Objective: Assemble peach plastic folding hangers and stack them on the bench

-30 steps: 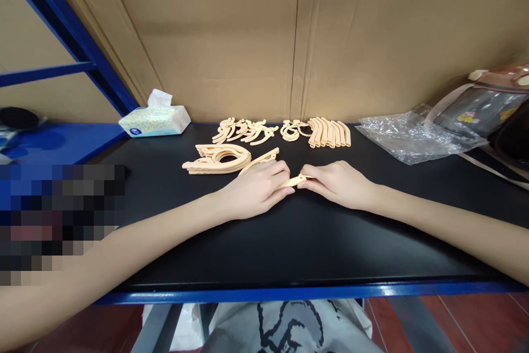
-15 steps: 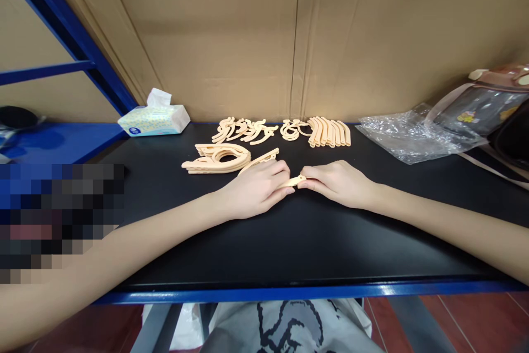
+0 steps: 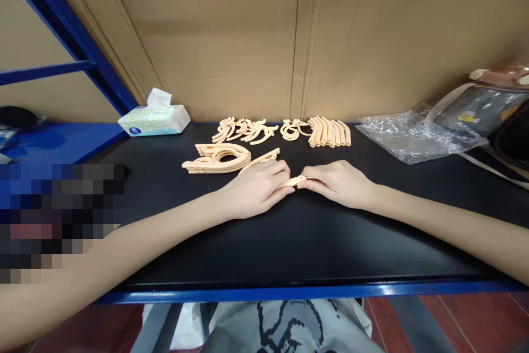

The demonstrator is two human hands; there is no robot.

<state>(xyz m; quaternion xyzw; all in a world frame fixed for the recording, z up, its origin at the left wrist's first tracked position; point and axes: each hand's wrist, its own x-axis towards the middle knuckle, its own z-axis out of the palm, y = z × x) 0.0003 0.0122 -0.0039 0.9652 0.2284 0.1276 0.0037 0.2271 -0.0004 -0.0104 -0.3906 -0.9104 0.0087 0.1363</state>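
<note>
Above the black tabletop (image 3: pixel 264 248), my left hand (image 3: pixel 257 190) is closed around a beige plastic folding hanger (image 3: pixel 294 181), most of it covered by the fingers. One arm of it seems to stick out beyond the knuckles. My right hand (image 3: pixel 341 183) pinches the hanger's near end between thumb and fingers; a small hole shows there. Left of my left hand lies a stack of beige hangers (image 3: pixel 198 166). Farther back are loose curved hanger pieces (image 3: pixel 258 131), several hooks (image 3: pixel 290 132) and a row of hanger arms (image 3: pixel 328 134).
A tissue pack (image 3: pixel 155 120) sits at the back left. Crumpled clear plastic (image 3: pixel 407 135) and a transparent bottle with a strap (image 3: pixel 479 110) are at the right. Cardboard (image 3: pixel 223 39) stands behind the table, and a blue frame (image 3: pixel 74 39) rises at the left.
Almost nothing differs. Both hands keep their grip on the hanger, with at most a very slight shift of the right fingers.
</note>
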